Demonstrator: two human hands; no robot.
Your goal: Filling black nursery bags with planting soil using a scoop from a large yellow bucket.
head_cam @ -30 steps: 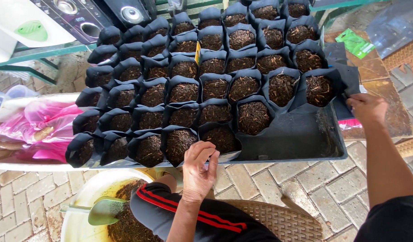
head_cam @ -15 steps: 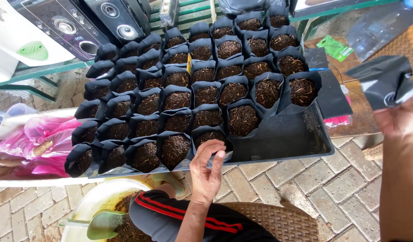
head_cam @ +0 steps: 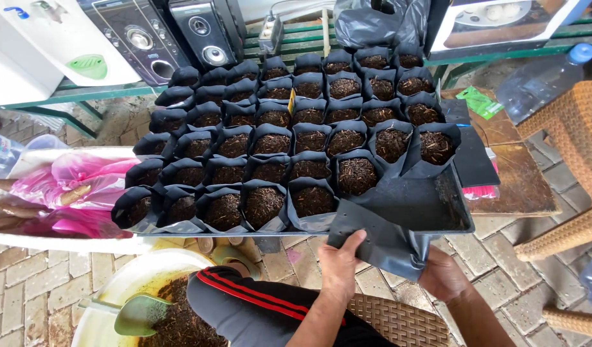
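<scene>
Both hands [head_cam: 339,268] [head_cam: 442,276] grip empty black grow bag [head_cam: 381,243], fingers [head_cam: 354,239] over top edge.

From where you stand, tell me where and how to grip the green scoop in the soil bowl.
Grip the green scoop by its handle, the narrow end pointing left toward the bowl's rim. Come from above on the left: the wide blade is dug into the soil, and the person's knee blocks the right.
</scene>
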